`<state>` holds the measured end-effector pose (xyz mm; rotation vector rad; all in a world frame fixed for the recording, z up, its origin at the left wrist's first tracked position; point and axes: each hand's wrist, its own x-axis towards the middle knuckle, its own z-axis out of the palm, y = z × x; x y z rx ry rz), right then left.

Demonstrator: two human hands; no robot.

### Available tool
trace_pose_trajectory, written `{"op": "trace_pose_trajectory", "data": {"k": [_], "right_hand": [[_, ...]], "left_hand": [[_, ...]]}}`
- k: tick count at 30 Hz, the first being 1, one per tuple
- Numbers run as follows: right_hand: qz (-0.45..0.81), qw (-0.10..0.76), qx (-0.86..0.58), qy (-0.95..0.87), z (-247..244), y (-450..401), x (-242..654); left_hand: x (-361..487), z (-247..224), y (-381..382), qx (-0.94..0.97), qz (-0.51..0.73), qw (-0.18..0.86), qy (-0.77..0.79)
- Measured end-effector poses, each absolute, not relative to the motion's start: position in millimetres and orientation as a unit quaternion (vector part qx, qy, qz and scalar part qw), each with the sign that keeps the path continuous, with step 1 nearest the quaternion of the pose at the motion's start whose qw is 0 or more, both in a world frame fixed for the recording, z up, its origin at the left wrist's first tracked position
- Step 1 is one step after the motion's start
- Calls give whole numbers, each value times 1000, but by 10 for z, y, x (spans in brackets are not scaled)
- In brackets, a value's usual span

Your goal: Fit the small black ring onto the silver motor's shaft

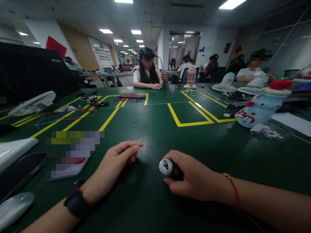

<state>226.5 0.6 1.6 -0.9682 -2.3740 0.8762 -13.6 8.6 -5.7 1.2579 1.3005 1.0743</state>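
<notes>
My right hand [191, 176] is wrapped round a small electric motor [166, 167]. The motor's round silver end, with a short shaft and small dark holes, faces up and towards me; its darker body is mostly hidden by my fingers. To the left, my left hand [121, 157] hovers over or rests on the green table [145, 204], thumb and index finger pressed together. A tiny dark speck shows by those fingertips, too small to name. A gap separates the two hands. A red cord runs from near my right wrist down to the table's front edge.
A clear sleeve [70, 168], a computer mouse [16, 207] and a keyboard-like white object [14, 150] lie left. Coloured wires [131, 97] sit farther back. A blue bottle [259, 106] and white fans [224, 83] stand right. A person [148, 76] sits opposite.
</notes>
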Motion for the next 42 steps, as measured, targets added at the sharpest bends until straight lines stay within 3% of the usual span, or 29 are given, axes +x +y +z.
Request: {"op": "trace_pose_trajectory", "data": {"k": [3,12,21,29,42], "right_hand": [[316,212,-352,-855,4,9,2268],[313,213,-348,-857,6,3,2277],[316,220,-346,-855,-15,10,2272],[296,206,-348,-865,-19,14,2260],[286,219,-345,-867,-21,15,2256]], "left_hand": [[-164,-79,114,466,487,539,505],[-152,-67,116,480,480,526,512],[-11,30,-15,679,314,439,498],[196,116,-189,738,336,390,436],[245,170,-144,704,395,361,466]]}}
